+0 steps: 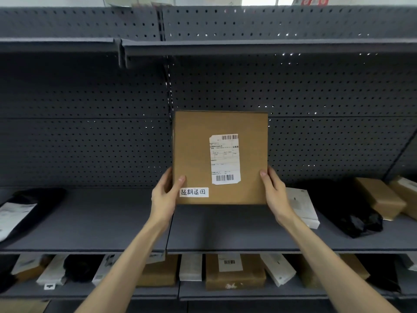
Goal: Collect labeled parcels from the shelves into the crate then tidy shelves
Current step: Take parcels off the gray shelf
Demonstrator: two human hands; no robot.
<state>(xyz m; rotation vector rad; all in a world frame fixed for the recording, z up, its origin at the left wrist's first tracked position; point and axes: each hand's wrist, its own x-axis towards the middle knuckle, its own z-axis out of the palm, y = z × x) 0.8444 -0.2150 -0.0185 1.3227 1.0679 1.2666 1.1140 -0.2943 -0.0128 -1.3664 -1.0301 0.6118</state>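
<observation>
A flat brown cardboard parcel (194, 154) stands upright over the middle shelf (214, 229), its face toward me. It carries a white shipping label with barcodes and a small white handwritten sticker at its lower left. My left hand (164, 195) grips its lower left edge, thumb on the front by the sticker. Along the lower right edge my right hand (274, 193) holds the parcel, thumb on the front. No crate is in view.
On the same shelf lie a black bag with a white label (20, 211) at far left, a white parcel (302, 206), a black bag (343, 206) and brown boxes (379, 197) at right. The lower shelf (225, 294) holds several boxes, white packets and black bags. Grey pegboard backs the shelves.
</observation>
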